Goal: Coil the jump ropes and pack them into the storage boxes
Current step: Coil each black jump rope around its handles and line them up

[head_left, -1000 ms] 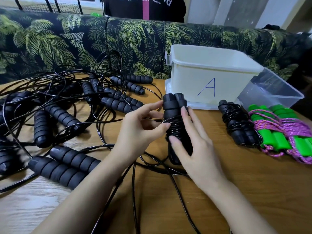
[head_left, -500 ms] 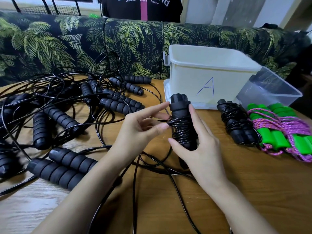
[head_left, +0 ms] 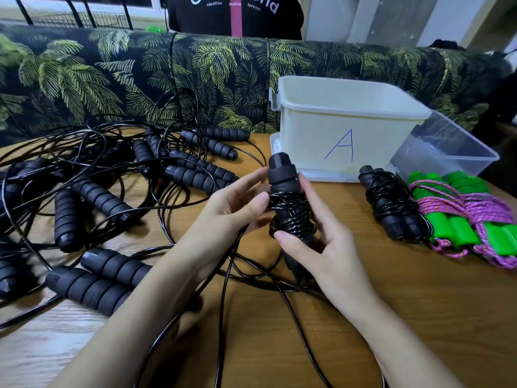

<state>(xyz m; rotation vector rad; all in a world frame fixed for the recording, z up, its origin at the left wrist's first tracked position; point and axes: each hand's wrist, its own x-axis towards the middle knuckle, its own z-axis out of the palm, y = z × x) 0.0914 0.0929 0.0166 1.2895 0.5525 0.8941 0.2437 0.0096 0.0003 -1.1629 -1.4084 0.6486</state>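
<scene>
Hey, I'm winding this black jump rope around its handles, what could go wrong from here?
1. The black cord windings sit loosely round the black foam handles, held mainly by your right hand; easing that grip could let them spring off.
2. The unwound cord tail crosses other cords near the tangled pile of black ropes; pulling may snag it and drag the handles there.

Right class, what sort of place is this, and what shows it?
Likely a home living room: a palm-leaf-print fabric sofa stands behind the wood-grain table, with a white plastic storage box on it.
</scene>
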